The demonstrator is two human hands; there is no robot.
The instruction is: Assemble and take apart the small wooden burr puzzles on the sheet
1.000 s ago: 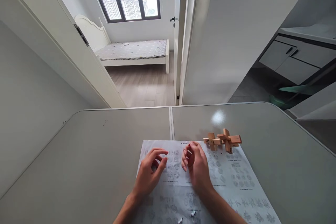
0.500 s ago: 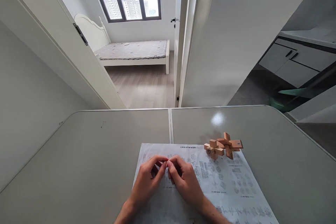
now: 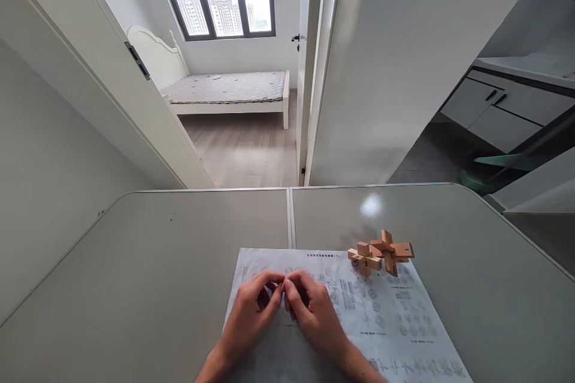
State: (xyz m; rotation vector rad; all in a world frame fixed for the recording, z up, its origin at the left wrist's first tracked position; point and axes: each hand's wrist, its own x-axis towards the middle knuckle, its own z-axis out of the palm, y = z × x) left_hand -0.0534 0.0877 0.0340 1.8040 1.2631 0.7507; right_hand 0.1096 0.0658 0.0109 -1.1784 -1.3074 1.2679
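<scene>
My left hand [image 3: 248, 316] and my right hand [image 3: 312, 315] rest together on a printed instruction sheet [image 3: 386, 317] near the table's front edge. Their fingertips meet in the middle, and the fingers of both are curled in. Whether anything lies between the fingertips is hidden. A wooden interlocking puzzle [image 3: 380, 252] of crossed light-brown bars stands on the sheet's far right corner, apart from my right hand.
The sheet lies on a grey folding table [image 3: 157, 263] with a seam down its middle. Beyond the far edge an open doorway shows a bed [image 3: 227, 88] under a window. White cabinets [image 3: 498, 111] stand at the right.
My right hand moved left from near the puzzle to meet my left hand at the sheet's middle. Both hands then stayed joined. The puzzle has not moved.
</scene>
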